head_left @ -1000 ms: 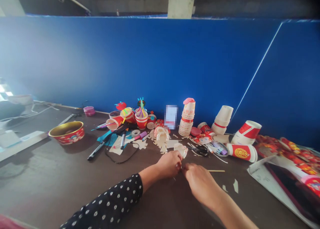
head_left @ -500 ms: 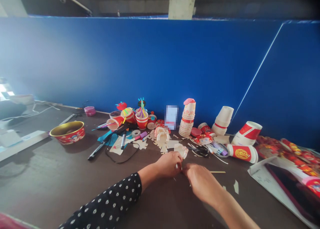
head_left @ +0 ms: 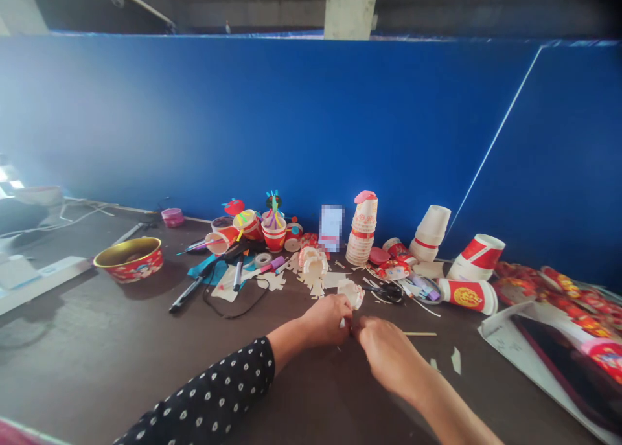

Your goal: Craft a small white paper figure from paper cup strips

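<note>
My left hand [head_left: 324, 322] is closed in a pinch low over the dark table, with a bit of white paper piece [head_left: 343, 323] showing between its fingers. Right beyond the fingertips is a cut paper cup [head_left: 350, 293], white with red print; I cannot tell whether the hand touches it. Fingertip to fingertip with the left, my right hand [head_left: 381, 348] is closed, and its own fingers hide whatever is in them. Thin wooden stick [head_left: 420, 333] and white paper scraps [head_left: 455, 361] lie to the right of it. Black-handled scissors [head_left: 389, 293] rest just behind.
A tall stack of paper cups [head_left: 362, 234] stands at the back, with more cups [head_left: 469, 296] on the right. Markers [head_left: 238, 275], tape [head_left: 263, 260] and decorated cups [head_left: 275, 234] crowd the left. A gold-rimmed bowl [head_left: 131, 263] and a phone [head_left: 558, 361] flank the table; a blue partition [head_left: 267, 121] is behind.
The whole view has shifted slightly to the left. Both hands stay together in nearly the same place, their fingertips moved only slightly.
</note>
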`<state>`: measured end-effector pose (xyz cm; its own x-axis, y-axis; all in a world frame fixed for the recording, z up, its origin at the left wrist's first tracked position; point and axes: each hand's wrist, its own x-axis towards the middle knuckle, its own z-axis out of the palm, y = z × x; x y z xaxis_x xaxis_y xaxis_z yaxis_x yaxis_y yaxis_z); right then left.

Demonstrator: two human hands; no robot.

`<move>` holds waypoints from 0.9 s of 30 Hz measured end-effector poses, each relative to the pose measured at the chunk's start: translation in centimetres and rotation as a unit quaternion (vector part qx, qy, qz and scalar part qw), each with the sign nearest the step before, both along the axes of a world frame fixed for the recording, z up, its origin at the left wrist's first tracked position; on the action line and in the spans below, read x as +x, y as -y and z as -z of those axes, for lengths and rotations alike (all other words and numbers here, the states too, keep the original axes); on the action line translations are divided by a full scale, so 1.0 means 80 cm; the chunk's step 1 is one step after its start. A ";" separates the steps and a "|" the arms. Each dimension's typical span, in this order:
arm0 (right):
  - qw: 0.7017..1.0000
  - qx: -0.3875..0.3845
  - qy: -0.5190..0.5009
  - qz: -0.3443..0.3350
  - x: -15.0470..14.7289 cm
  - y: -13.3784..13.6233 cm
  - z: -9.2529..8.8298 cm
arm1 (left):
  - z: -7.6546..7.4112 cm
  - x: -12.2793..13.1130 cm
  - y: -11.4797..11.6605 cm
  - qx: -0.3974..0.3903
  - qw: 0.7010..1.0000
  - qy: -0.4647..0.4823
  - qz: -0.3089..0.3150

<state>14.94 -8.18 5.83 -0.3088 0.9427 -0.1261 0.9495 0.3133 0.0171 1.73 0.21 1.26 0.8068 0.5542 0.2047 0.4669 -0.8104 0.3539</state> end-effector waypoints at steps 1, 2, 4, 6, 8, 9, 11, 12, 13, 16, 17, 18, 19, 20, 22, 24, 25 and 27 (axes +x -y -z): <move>1.000 -0.001 -0.001 0.000 0.000 0.000 0.000 | 0.000 0.000 -0.001 0.001 1.000 0.000 0.006; 1.000 -0.001 -0.002 0.000 0.001 -0.001 0.000 | 0.001 0.000 -0.001 0.001 1.000 -0.001 0.010; 1.000 0.003 -0.001 -0.001 0.001 -0.002 0.000 | 0.002 0.000 -0.003 0.001 1.000 -0.005 0.013; 1.000 0.006 0.004 -0.002 0.002 -0.003 0.000 | 0.003 0.000 -0.006 0.005 1.000 -0.011 0.012; 1.000 0.008 0.010 -0.006 0.001 -0.003 -0.001 | 0.003 -0.001 -0.008 0.006 1.000 -0.017 0.017; 1.000 0.010 0.012 -0.008 0.001 -0.003 -0.002 | 0.003 -0.002 -0.009 0.003 1.000 -0.019 0.021; 1.000 0.013 0.016 -0.010 0.001 -0.003 -0.002 | 0.002 -0.004 -0.012 -0.009 0.999 -0.018 0.029; 1.000 0.015 0.017 -0.010 0.001 -0.003 -0.001 | 0.002 -0.006 -0.013 -0.015 0.999 -0.015 0.034; 1.000 0.018 0.018 -0.011 0.001 -0.003 -0.001 | 0.001 -0.007 -0.014 -0.020 0.999 -0.010 0.038; 0.999 0.023 0.020 -0.015 0.001 -0.003 0.000 | 0.000 -0.010 -0.015 -0.031 0.998 -0.001 0.050; 0.999 0.024 0.021 -0.017 0.001 -0.002 0.001 | 0.000 -0.010 -0.015 -0.033 0.998 0.001 0.053; 0.999 0.024 0.021 -0.019 0.001 -0.002 0.001 | 0.000 -0.010 -0.016 -0.034 0.998 0.005 0.055; 0.999 0.023 0.022 -0.020 0.001 -0.002 0.001 | 0.000 -0.010 -0.016 -0.035 0.998 0.010 0.057; 0.999 0.022 0.021 -0.021 0.001 -0.002 0.000 | 0.001 -0.010 -0.016 -0.036 0.998 0.016 0.057; 0.999 0.022 0.022 -0.021 0.001 -0.002 0.000 | 0.002 -0.010 -0.017 -0.039 0.997 0.027 0.053; 0.999 0.023 0.021 -0.019 0.001 -0.003 0.000 | 0.003 -0.009 -0.017 -0.044 0.998 0.033 0.042; 0.999 0.024 0.021 -0.018 0.001 -0.004 0.000 | 0.003 -0.009 -0.016 -0.047 0.998 0.033 0.038; 0.999 0.026 0.021 -0.018 0.001 -0.005 0.000 | 0.004 -0.008 -0.015 -0.050 0.998 0.033 0.033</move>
<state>15.04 -7.78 5.81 -0.3374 0.9370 -0.0906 0.9359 0.3442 0.0747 1.11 1.44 0.98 0.8289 0.5206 0.2048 0.3864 -0.7975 0.4632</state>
